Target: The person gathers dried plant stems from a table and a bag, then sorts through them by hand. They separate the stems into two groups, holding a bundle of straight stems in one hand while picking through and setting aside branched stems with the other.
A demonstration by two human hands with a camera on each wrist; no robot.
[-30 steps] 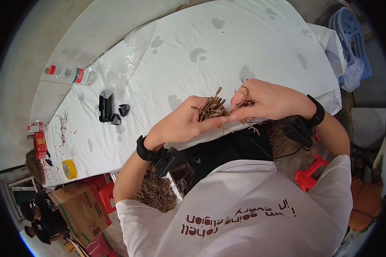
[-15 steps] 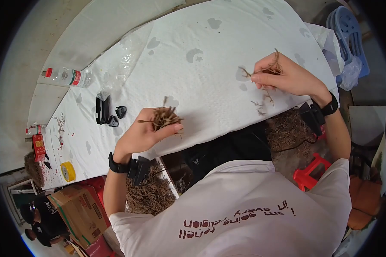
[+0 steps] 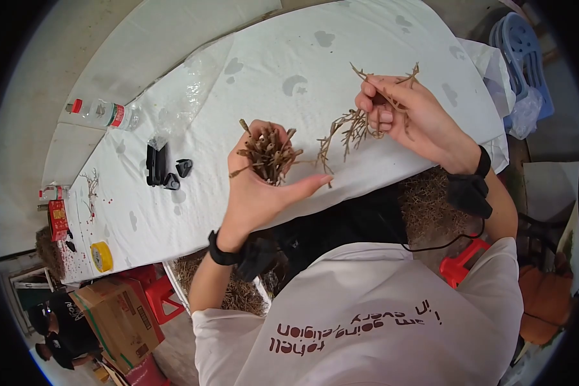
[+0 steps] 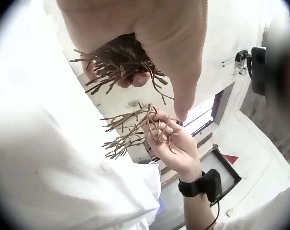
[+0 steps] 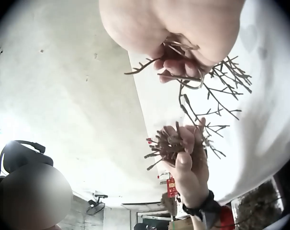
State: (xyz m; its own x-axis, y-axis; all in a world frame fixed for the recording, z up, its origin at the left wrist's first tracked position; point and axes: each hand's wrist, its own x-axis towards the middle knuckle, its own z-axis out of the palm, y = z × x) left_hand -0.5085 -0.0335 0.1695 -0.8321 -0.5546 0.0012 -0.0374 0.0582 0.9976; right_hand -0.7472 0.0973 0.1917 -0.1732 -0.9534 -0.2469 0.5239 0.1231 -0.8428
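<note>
A bundle of brown dried twigs [image 3: 270, 154] stands cut ends up in my left hand [image 3: 254, 202], whose fingers curl round it while the thumb sticks out to the side. Opposite, above the white-covered table [image 3: 238, 96], my right hand [image 3: 421, 119] holds a few thin branched twigs [image 3: 350, 127]. Their forked tips spread toward the left hand, close beside the bundle. In the left wrist view the same branched twigs [image 4: 128, 136] fan out from the right hand's fingers [image 4: 161, 125]. The right wrist view shows the bundle's blunt ends [image 5: 169, 146] from below.
On the table lie a black case [image 3: 156, 164], small black pieces [image 3: 184, 168], a clear bottle with a red cap [image 3: 103, 112] and yellow tape [image 3: 101, 256]. Heaps of twigs [image 3: 431, 202] sit below the table edge. A red stool [image 3: 463, 260] stands at right, a cardboard box [image 3: 119, 318] lower left.
My hands were together, then moved apart, the right one going up and right. Now the left has returned toward the middle, its thumb swung out, and the right hand's twigs hang toward it.
</note>
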